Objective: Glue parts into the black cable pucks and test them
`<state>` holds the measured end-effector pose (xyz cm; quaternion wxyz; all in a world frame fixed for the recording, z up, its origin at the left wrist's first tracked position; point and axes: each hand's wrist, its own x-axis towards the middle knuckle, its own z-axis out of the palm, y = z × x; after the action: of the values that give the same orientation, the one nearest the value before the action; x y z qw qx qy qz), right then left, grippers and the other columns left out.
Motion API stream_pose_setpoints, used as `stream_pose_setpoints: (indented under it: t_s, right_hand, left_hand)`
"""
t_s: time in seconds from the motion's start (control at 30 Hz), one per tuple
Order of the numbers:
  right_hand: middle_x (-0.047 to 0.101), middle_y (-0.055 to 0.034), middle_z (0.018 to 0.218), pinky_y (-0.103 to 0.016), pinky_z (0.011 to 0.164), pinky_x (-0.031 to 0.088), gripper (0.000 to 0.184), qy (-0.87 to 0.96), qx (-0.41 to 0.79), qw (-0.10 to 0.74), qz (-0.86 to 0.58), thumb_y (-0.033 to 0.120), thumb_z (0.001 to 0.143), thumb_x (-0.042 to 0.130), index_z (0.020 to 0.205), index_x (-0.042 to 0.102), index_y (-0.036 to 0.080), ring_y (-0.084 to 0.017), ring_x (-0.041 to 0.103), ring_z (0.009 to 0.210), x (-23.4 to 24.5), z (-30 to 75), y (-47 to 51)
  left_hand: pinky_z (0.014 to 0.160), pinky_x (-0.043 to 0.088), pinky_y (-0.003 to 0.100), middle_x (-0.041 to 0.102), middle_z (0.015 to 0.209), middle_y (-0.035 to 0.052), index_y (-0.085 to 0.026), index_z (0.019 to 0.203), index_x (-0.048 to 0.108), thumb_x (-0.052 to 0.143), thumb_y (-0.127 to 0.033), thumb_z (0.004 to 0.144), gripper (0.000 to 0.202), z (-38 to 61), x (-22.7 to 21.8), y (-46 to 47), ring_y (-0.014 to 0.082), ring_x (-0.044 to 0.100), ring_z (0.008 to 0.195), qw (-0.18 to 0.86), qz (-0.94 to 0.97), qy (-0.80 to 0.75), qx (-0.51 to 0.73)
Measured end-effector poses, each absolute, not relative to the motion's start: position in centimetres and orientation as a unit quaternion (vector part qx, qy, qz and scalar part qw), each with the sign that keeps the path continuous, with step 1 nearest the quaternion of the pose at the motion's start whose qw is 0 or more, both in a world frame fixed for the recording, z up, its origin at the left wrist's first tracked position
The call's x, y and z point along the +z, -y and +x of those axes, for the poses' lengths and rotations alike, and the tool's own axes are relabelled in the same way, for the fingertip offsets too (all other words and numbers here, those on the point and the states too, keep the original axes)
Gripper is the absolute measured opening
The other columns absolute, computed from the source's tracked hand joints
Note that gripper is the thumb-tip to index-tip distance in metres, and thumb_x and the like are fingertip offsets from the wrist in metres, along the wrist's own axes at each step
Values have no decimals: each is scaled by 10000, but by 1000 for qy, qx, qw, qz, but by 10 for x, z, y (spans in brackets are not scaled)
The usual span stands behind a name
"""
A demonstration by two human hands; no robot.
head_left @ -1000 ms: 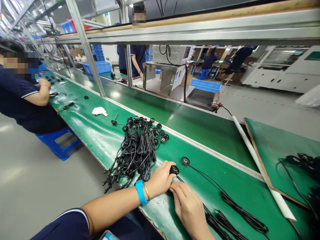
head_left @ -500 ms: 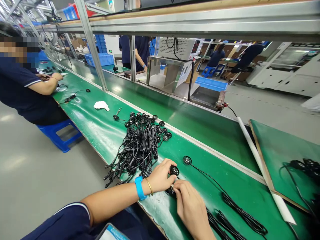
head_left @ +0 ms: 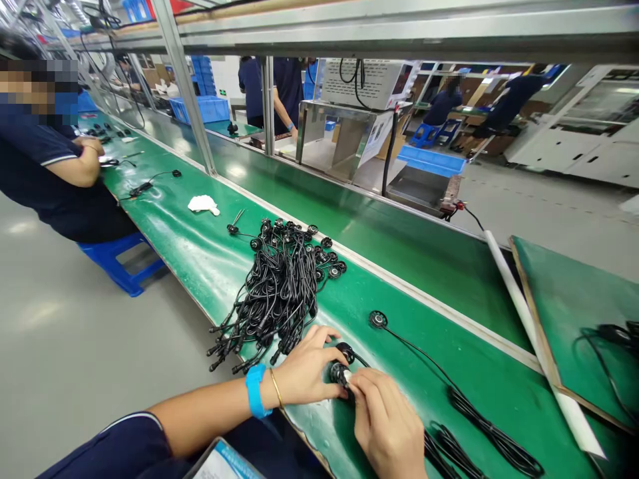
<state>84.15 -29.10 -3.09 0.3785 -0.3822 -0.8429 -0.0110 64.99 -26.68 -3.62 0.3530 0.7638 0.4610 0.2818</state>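
Note:
My left hand and my right hand meet at the near edge of the green bench. Both pinch a small round black sensor head with a pale tip between the fingertips. A second black disc lies just behind it with its cable running right. A blue band and a thin gold bangle sit on my left wrist. A large pile of black cabled sensors lies just beyond my left hand. One more single sensor lies to the right, its cable trailing to coiled bundles.
A seated person in a dark shirt works at the bench's far left. A white rag and small tweezers lie mid-bench. A metal box with a machine stands behind the green belt. A white tube and green board sit at the right.
My hands drew the sensor head slightly nearer the bench's front edge and my right fingers closed over its tip. The view tilted down and left a little.

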Motion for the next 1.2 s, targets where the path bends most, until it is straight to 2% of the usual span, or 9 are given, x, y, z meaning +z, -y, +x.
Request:
stream_pose_setpoints:
  t_s: [0.17, 0.27, 0.33, 0.4, 0.5, 0.57, 0.77, 0.93, 1.2]
  right_hand:
    - [654, -63, 937, -289, 799, 485, 99, 736, 86, 454, -495, 234, 981, 537, 939, 614, 186, -181, 632, 869, -31, 849, 288]
    - [675, -63, 933, -267, 738, 507, 205, 674, 164, 459, -555, 359, 979, 548, 899, 636, 192, -183, 647, 834, -34, 853, 284]
    - [687, -66, 938, -265, 733, 520, 252, 653, 200, 458, -569, 412, 972, 552, 904, 646, 189, -187, 657, 830, -37, 854, 282]
    - [690, -65, 945, -265, 734, 522, 274, 647, 212, 455, -574, 434, 972, 545, 912, 649, 187, -186, 659, 826, -40, 854, 279]
    - [687, -67, 936, -276, 731, 509, 301, 644, 207, 452, -581, 463, 963, 548, 901, 656, 189, -190, 648, 819, -44, 855, 275]
    - [684, -72, 939, -299, 759, 499, 322, 645, 205, 449, -583, 489, 949, 557, 885, 668, 193, -204, 639, 844, -45, 856, 272]
    - [678, -82, 947, -361, 873, 476, 375, 647, 242, 428, -583, 556, 905, 573, 832, 695, 209, -234, 620, 928, -49, 854, 264]
    - [707, -90, 900, -318, 737, 528, 453, 594, 312, 415, -614, 622, 842, 603, 838, 703, 180, -226, 655, 823, -53, 860, 259]
    - [730, -101, 859, -306, 631, 545, 564, 544, 352, 408, -644, 678, 752, 658, 878, 730, 133, -200, 638, 656, -56, 871, 255]
  left_hand:
    - [1109, 402, 470, 451, 1377, 130, -222, 1151, 653, 851, -416, 693, 536, 644, -31, 268, 312, 438, 1298, 373, 762, -442, 293]
    - [1142, 383, 429, 485, 1375, 119, -215, 1232, 590, 642, -176, 847, 390, 644, -23, 265, 248, 446, 1326, 354, 740, -463, 337]
    - [1161, 365, 420, 477, 1438, 96, -225, 1277, 563, 480, -23, 850, 480, 647, -19, 259, 219, 433, 1349, 320, 759, -460, 331]
    - [1153, 377, 421, 504, 1444, 76, -229, 1298, 558, 456, 19, 830, 540, 651, -18, 249, 222, 458, 1329, 300, 801, -430, 290]
    - [1095, 433, 395, 626, 1260, 75, -205, 1250, 595, 541, -42, 861, 425, 658, -20, 236, 232, 553, 1211, 296, 836, -400, 231]
    - [1036, 472, 363, 634, 1160, 81, -192, 1244, 598, 597, -135, 893, 356, 661, -22, 232, 231, 588, 1143, 291, 840, -405, 213]
    - [944, 509, 341, 620, 1106, 82, -178, 1300, 559, 582, -339, 959, 377, 661, -24, 236, 234, 621, 1053, 259, 840, -433, 198]
    - [922, 513, 295, 619, 1081, 70, -188, 1286, 587, 569, -372, 963, 372, 662, -27, 237, 208, 631, 1012, 268, 835, -432, 209]
    - [934, 528, 327, 583, 1172, 96, -203, 1376, 546, 533, -413, 976, 452, 665, -24, 239, 220, 653, 1007, 301, 817, -440, 221]
